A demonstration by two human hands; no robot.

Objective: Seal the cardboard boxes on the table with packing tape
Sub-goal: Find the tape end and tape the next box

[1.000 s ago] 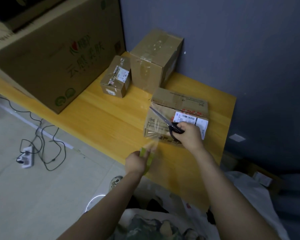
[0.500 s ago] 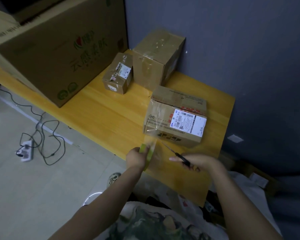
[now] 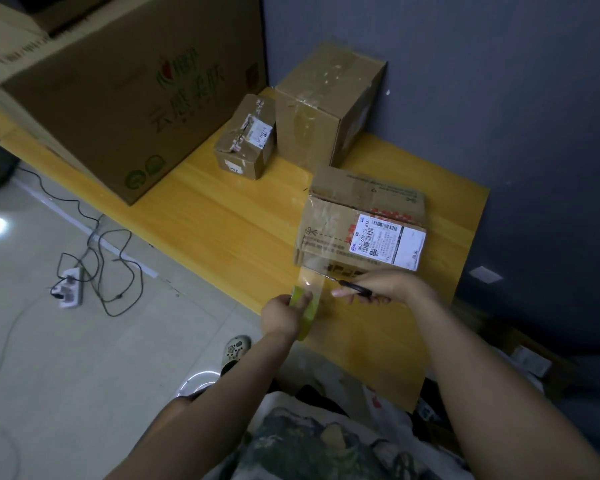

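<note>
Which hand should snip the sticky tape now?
The right hand. It holds the scissors, their tips at the clear tape stretched from the box. The left hand is busy gripping the tape roll.

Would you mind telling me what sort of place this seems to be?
Probably a home or small-shop packing corner rather than a warehouse: shipping-labelled cardboard boxes on a plain wooden table, a power strip lying on the tiled floor, and a tape roll and scissors used by hand.
</note>
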